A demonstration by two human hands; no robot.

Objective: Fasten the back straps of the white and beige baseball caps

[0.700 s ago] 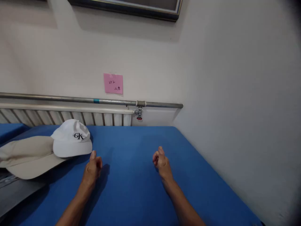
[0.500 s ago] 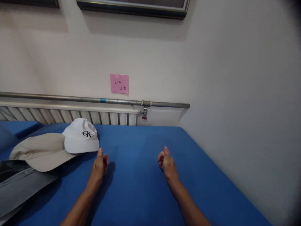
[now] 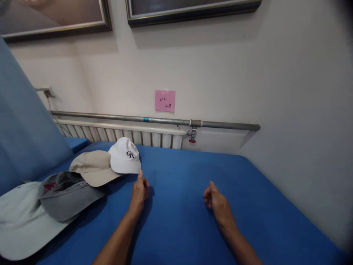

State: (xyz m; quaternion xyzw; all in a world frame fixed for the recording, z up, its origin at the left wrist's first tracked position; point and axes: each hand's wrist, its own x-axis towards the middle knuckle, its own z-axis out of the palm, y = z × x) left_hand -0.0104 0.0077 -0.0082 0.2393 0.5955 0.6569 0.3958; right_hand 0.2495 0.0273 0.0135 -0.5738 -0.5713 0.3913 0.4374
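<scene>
My left hand (image 3: 140, 188) hovers over the blue sheet, its fingers loosely curled in and the thumb up, with nothing seen in it. Just beyond its thumb tip is the brim of a white cap (image 3: 124, 159) with black letters on the front. My right hand (image 3: 216, 200) is curled too, empty, farther right above the sheet. A row of caps overlaps along the left: a beige cap (image 3: 95, 167), a dark grey cap (image 3: 68, 198) with a red patch inside, and a pale grey-green cap (image 3: 22, 217) nearest me.
The blue-covered bed (image 3: 176, 176) meets the wall at the back and right. Behind it run a metal pipe (image 3: 228, 125) and a white radiator (image 3: 157, 140) with a red-handled valve (image 3: 192, 141). A pink note (image 3: 164, 101) is taped above. A blue curtain (image 3: 24, 121) hangs at left.
The view has turned left, so the scene sits farther right; the curtain and the pale grey-green cap now show more fully. My right hand sits slightly lower and more curled. The caps stay in place.
</scene>
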